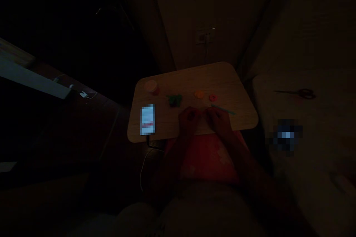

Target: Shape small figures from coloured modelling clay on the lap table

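The scene is very dark. My left hand [189,118] is curled above the front part of a small wooden table [178,77], its thumb and fingers closed in a ring. Close beside it, my right hand [218,119] is also closed, fingertips turned toward the left. Anything between the fingers is too small and dim to name. A thin teal stick [224,109] lies just behind my right hand. Farther back are a flat orange piece [199,94] and a pink-red ring-shaped piece [213,97]. Left of them sits a green lump [175,100] with a dark part.
A lit phone [147,119], plugged into a cable, lies at the table's left. Behind it stands a small pale-lidded tub [151,87]. Scissors [296,93] lie on the pale surface at right, near a blurred lit device [286,135]. A socket [205,37] is on the wall.
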`<act>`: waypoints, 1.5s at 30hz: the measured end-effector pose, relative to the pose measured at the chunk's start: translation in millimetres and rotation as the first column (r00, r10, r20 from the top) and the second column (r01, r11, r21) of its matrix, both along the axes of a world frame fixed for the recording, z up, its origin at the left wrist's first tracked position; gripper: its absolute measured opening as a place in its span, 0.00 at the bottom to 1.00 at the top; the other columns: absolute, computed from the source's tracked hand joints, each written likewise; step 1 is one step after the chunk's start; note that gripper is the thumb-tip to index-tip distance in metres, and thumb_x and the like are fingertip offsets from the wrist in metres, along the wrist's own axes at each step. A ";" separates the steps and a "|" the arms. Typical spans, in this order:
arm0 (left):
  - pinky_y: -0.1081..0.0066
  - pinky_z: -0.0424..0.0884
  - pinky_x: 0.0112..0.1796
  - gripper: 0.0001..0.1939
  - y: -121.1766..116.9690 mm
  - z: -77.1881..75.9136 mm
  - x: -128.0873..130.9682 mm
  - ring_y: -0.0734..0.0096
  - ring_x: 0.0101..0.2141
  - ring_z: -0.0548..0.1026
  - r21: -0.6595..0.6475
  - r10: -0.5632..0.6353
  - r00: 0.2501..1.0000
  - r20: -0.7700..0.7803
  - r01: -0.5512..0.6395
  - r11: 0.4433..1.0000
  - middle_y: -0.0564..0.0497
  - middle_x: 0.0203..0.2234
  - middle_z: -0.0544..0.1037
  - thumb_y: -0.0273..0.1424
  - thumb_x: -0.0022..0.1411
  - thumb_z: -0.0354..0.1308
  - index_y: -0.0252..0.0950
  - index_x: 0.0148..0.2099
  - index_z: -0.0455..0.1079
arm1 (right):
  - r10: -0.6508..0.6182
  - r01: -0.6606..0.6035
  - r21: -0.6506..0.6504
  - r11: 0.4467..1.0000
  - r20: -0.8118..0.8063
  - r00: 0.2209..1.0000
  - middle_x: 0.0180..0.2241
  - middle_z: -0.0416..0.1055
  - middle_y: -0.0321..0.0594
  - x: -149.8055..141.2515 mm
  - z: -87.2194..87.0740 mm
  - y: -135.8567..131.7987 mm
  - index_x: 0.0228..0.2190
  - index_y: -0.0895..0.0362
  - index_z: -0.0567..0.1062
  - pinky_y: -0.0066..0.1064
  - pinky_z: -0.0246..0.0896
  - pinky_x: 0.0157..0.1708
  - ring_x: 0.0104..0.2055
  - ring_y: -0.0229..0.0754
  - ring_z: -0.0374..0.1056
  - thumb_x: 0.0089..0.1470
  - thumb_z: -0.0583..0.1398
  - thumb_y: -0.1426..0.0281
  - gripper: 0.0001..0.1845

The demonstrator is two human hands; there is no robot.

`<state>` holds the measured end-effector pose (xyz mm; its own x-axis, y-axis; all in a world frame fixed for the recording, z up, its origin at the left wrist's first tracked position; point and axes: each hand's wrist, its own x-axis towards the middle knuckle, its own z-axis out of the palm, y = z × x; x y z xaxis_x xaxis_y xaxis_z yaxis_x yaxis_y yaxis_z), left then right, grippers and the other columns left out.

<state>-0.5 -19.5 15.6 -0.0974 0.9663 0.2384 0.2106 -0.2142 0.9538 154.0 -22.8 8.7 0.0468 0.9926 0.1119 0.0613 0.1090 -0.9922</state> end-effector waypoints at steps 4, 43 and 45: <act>0.72 0.70 0.29 0.19 0.8 0.0 1.4 0.70 0.27 0.72 -0.045 -0.015 0.996 0.084 0.019 0.999 0.52 0.24 0.75 0.47 0.65 0.62 0.37 0.31 0.74 | 0.001 -0.001 0.004 1.000 0.009 1.000 0.20 0.66 0.34 -0.7 0.2 0.4 0.28 0.55 0.79 0.30 0.54 0.23 0.23 0.39 0.60 0.64 0.58 0.52 0.23; 0.70 0.81 0.32 0.26 3.8 -0.4 5.0 0.63 0.37 0.84 -0.127 -0.010 0.937 0.350 0.058 0.990 0.41 0.43 0.86 0.50 0.62 0.65 0.35 0.52 0.79 | -0.016 0.018 0.023 1.000 -0.078 0.997 0.21 0.65 0.33 -1.1 -3.5 3.7 0.28 0.54 0.75 0.28 0.52 0.22 0.22 0.37 0.58 0.61 0.62 0.52 0.19; 0.70 0.81 0.32 0.25 4.0 -1.3 5.6 0.65 0.36 0.84 -0.138 0.009 0.925 0.381 0.047 0.989 0.41 0.43 0.86 0.49 0.61 0.68 0.35 0.51 0.78 | -0.023 0.024 0.020 1.000 -0.070 0.997 0.20 0.64 0.32 -1.4 -2.9 3.7 0.28 0.54 0.74 0.28 0.51 0.21 0.22 0.37 0.57 0.61 0.62 0.52 0.19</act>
